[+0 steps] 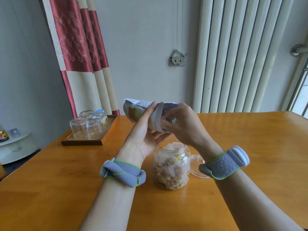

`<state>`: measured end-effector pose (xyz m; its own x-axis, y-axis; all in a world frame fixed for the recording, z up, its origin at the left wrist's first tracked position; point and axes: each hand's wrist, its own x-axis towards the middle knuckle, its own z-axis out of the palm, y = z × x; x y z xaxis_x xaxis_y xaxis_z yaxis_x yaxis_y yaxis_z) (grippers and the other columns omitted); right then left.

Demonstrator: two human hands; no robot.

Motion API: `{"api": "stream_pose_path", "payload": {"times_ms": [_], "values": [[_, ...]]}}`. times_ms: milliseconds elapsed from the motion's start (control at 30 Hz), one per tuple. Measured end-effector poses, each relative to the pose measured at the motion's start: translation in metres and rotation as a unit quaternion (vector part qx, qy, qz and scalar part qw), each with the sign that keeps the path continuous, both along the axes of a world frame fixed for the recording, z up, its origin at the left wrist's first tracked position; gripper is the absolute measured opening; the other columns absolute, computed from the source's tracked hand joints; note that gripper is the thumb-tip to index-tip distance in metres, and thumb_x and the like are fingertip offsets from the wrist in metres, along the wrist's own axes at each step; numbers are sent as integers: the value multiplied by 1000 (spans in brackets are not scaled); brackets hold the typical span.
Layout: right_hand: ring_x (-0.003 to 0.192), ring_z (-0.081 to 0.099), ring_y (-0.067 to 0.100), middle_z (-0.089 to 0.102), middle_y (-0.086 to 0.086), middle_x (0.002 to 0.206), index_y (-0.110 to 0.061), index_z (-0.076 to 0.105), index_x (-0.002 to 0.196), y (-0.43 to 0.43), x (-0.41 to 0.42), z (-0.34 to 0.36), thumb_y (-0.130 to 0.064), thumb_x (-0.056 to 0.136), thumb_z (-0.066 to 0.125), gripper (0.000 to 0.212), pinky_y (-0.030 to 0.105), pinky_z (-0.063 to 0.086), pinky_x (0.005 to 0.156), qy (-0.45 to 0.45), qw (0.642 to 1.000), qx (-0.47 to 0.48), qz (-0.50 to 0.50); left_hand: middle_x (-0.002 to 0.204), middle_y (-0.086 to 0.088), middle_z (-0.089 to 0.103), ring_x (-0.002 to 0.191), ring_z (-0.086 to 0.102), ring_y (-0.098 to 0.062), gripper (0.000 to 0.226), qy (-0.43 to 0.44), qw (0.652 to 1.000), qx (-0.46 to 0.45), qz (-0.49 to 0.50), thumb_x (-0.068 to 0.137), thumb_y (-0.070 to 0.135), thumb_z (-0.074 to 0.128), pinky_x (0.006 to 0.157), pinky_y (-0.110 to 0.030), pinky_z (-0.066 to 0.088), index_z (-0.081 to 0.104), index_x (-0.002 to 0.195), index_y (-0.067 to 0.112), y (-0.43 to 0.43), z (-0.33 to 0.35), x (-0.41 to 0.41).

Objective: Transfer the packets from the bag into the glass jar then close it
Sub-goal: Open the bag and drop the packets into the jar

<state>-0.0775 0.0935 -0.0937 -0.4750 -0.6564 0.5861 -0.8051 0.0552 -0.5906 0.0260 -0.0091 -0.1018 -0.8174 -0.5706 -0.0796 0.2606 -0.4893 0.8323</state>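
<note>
1. Packets [171, 170] are seen piled inside the glass jar [171, 167], which stands open on the wooden table [250, 147], close in front of the person and directly below both hands.
2. The bag [141, 112] is held roughly level above the jar mouth; the left hand [145, 132] is curled around its middle from below, the thumb laid over the top.
3. The right hand [181, 125] is placed at the bag's right-hand end, its fingertips pinched together there; whether a packet is caught between them cannot be told.
4. The clear lid [198, 165] is lying on the table just beside the jar, to its right, partly hidden by the right wrist.
5. The jar is judged nearly full, so the transfer is probably close to done.
6. For the step in hand, the bag's opening should be kept over the jar mouth, and each packet drawn out singly and released low.
7. Packets standing above the rim should be pressed down gently before the lid is fitted, or the closure may be blocked.
</note>
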Motion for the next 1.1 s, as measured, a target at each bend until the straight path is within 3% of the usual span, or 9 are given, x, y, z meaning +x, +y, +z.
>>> {"api": "stream_pose_path", "payload": {"times_ms": [100,233,433,600,700,767,900,1033,1100], "values": [[88,63,13,67,0,90,-13,76,77,6,-3,6,-28,85,77,18,34,52,77,0,1000,22,13,126,-22,75,107,77,-31,62,6,1000,17,13,88,48,78,88,-42,65,71,133,6,-8,0,4],[103,68,18,73,4,101,-16,74,79,18,-6,18,-33,83,73,18,48,56,91,-35,998,42,7,127,-18,76,113,75,-31,57,-3,997,32,67,86,47,80,85,-42,65,71,131,14,-18,-1,9],[101,69,18,76,2,98,-19,71,71,31,-17,24,-34,81,77,19,43,56,86,-26,990,142,4,120,-16,76,103,78,-33,44,7,995,50,84,84,43,83,71,-45,68,72,118,17,-23,-1,12],[93,73,19,77,-1,92,-14,74,80,32,-22,21,-28,86,78,16,38,57,79,-26,980,196,25,119,-17,75,110,76,-37,46,16,995,57,76,85,41,83,75,-49,68,71,122,16,-23,-2,12],[76,69,13,75,-3,83,-11,74,81,32,-20,20,-46,78,84,36,35,55,73,-35,971,232,37,118,-17,76,109,76,-37,45,16,995,57,77,85,41,83,75,-50,68,71,121,16,-23,-1,11],[81,70,13,76,-2,86,-11,75,84,31,-18,19,-56,74,82,47,34,56,75,-29,968,248,33,115,-17,77,104,78,-35,46,16,995,54,77,84,41,84,72,-49,68,71,120,16,-24,-1,12],[97,72,16,76,-2,99,-15,74,89,24,-14,18,-57,83,74,42,37,58,82,-21,984,174,9,106,-14,82,90,81,-31,45,11,997,37,72,83,43,83,74,-46,68,73,118,17,-23,-2,11],[109,61,13,64,-8,109,-24,76,100,11,-3,13,-38,88,76,18,14,46,77,8,999,44,9,112,-13,81,91,80,-27,51,1,998,15,59,84,47,82,76,-40,68,74,125,16,-17,-2,8],[109,59,19,66,-3,108,-19,77,109,4,2,10,-26,88,75,22,22,49,82,35,999,30,28,107,-11,81,87,79,-24,51,1,999,2,41,86,47,81,77,-38,67,75,125,16,-12,0,5]]}}
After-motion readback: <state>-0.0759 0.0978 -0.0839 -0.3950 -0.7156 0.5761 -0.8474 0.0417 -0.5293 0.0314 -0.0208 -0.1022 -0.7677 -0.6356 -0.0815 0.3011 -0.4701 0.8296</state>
